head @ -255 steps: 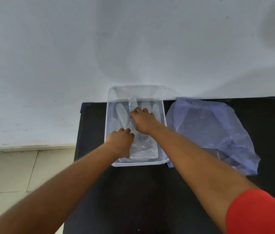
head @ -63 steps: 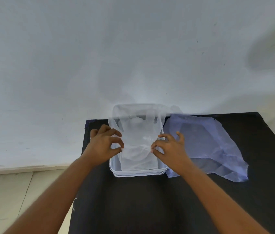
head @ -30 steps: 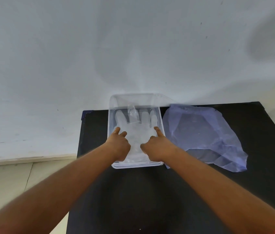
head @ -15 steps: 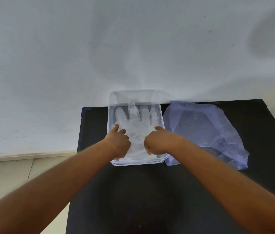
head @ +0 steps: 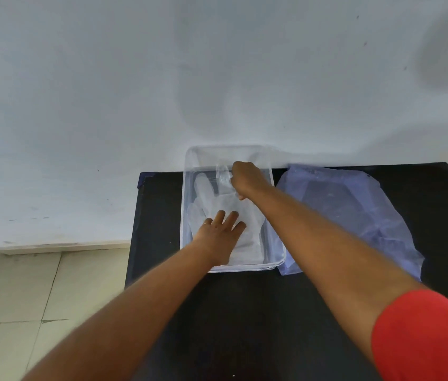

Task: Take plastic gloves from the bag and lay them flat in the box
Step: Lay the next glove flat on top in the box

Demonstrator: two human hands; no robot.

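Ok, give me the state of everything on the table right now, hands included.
Box: open, upright on the table, gloves inside.
Top glove: spread flat in the box, one finger sticking up at the far end.
Bag: lying crumpled on the table right of the box, untouched.
Left hand: open, pressing flat on the glove.
Right hand: closed around the glove's raised finger.

A clear rectangular plastic box (head: 187, 215) sits on a black table (head: 244, 312); a crumpled translucent plastic bag (head: 354, 215) lies just right of it.
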